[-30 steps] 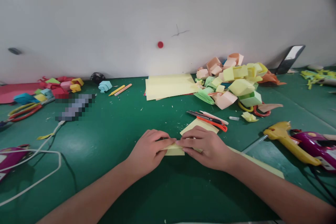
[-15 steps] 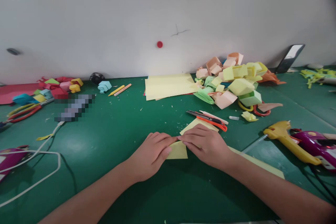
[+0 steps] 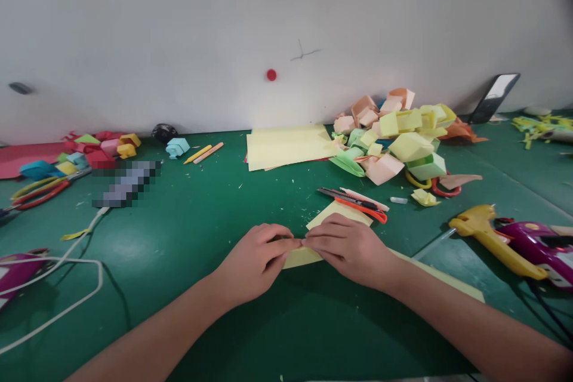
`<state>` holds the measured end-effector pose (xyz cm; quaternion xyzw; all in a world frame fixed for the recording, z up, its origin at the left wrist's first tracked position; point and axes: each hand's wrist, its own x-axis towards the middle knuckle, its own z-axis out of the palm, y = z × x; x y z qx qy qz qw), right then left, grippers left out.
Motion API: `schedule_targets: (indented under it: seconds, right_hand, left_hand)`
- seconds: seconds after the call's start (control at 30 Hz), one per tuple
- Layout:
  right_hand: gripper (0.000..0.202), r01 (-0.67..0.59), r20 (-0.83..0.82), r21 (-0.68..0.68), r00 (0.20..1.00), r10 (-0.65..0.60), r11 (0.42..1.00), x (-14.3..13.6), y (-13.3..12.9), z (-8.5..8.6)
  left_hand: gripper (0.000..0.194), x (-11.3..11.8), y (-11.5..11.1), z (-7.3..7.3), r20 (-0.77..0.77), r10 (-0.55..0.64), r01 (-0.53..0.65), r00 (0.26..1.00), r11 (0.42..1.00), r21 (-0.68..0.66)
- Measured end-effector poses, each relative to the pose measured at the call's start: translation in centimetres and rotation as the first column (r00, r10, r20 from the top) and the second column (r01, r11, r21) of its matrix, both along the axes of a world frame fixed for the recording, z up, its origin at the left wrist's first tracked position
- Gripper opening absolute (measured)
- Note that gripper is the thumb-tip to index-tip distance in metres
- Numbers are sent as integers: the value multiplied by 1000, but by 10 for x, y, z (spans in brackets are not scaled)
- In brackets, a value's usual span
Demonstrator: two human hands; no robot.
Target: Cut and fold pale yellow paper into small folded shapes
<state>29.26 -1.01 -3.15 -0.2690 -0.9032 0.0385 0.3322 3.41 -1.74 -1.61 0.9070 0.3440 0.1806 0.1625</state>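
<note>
A small piece of yellow paper lies on the green table between my two hands. My left hand pinches its left part, thumb underneath and fingertips along the upper edge. From the other side, my right hand grips the paper's right part, and the fingertips of both hands meet at the top edge. The fingers hide much of the paper. Just beyond my right hand lies another yellow paper piece, with a box cutter and an orange-handled tool resting over its far edge.
Folded paper shapes are heaped at the back right. Yellow sheets lie against the white board. A yellow glue gun sits at right, a yellow strip under my right forearm. At left are scissors and a white cable.
The near edge of the paper has tilted, and less of it shows between my hands. My left fingers have curled and shifted slightly; my right hand has moved a little left.
</note>
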Motion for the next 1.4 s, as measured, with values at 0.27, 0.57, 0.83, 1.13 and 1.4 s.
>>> schedule_targets:
  seconds: [0.27,0.57,0.83,1.13,1.4]
  right_hand:
    - [24,-66,78,-22,995,68,998,3,2,-5]
    - [30,-78,81,-58,993,83,995,2,1,-5]
    - [24,-9,65,-104,998,16,995,1,1,-8]
    - [18,82,79,-115,994,-73,990,-2,-1,-4]
    - [20,70,29,-1,997,-70,998,-2,-2,-3]
  left_hand:
    - [28,0,-2,4,-20,8,-8,1000,1000,2]
    - [27,2,-2,7,-10,-26,25,1000,999,-41]
    - [20,0,2,-5,21,0,-1,1000,999,45]
    - [22,-2,4,-11,-40,98,-92,994,986,142]
    - [14,3,0,-9,-37,14,-12,999,997,76]
